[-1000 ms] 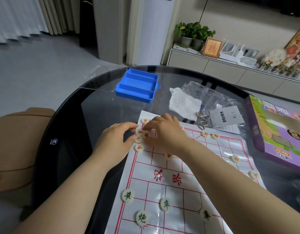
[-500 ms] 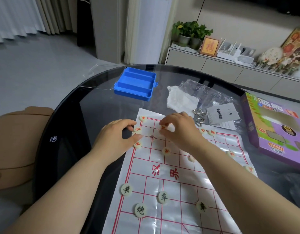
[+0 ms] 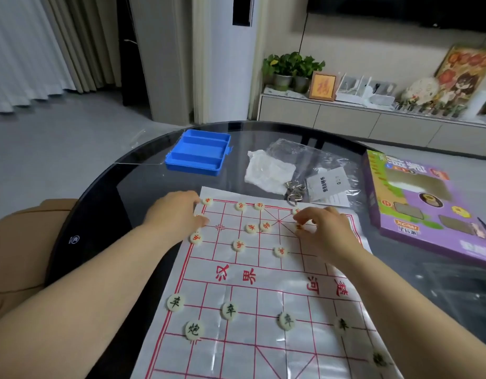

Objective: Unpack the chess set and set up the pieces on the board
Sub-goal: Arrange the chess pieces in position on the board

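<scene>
A white plastic board sheet with a red grid lies on the dark glass table. Several cream discs with red characters sit on its far half; several with green characters sit near me. My left hand rests at the far left board edge, fingers curled over a red piece that is mostly hidden. My right hand is over the far right area, fingertips pinching a red piece on the board.
An open blue plastic case stands at the table's far side. A crumpled white bag, clear wrapping with a leaflet, metal rings and a purple game box lie right of it. A tan seat is at left.
My right hand has moved from the far left corner across to the far right of the board, holding a red piece. My left hand stayed at the left edge. Red pieces now lie spread out.
</scene>
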Demonstrator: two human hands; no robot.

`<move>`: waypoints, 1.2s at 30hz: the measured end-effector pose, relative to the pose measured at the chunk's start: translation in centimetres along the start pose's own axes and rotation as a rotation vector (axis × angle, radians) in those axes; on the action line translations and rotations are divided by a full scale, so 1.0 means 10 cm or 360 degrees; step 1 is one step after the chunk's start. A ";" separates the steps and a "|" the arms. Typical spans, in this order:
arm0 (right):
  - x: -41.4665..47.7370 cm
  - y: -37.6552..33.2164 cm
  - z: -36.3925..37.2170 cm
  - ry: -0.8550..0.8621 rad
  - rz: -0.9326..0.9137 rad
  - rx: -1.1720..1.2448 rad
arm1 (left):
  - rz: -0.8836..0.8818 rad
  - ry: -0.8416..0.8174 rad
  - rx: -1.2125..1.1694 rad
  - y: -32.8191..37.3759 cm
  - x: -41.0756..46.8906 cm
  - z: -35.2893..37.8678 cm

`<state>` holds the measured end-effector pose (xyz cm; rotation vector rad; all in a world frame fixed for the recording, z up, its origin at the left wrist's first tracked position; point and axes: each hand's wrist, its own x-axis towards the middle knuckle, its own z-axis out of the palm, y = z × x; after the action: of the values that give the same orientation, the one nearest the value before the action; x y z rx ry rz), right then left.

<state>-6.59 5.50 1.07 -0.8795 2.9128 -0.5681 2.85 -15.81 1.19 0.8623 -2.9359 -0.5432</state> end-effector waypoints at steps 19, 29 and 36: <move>0.02 0.09 -0.01 -0.0023 -0.0105 -0.0133 | 0.0438 -0.0150 -0.0295 0.30 0.04 0.14; 0.04 0.30 -0.14 0.0125 -0.0121 0.0109 | 0.0753 -0.0132 -0.0401 0.95 0.06 0.21; -0.08 0.60 -0.31 0.0273 -0.0022 0.0130 | 0.0847 -0.0195 -0.0372 1.46 0.11 0.49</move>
<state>-9.54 11.60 1.75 -0.8828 3.0099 -0.7958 -6.28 -3.39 1.50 0.0156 -2.9372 -0.8850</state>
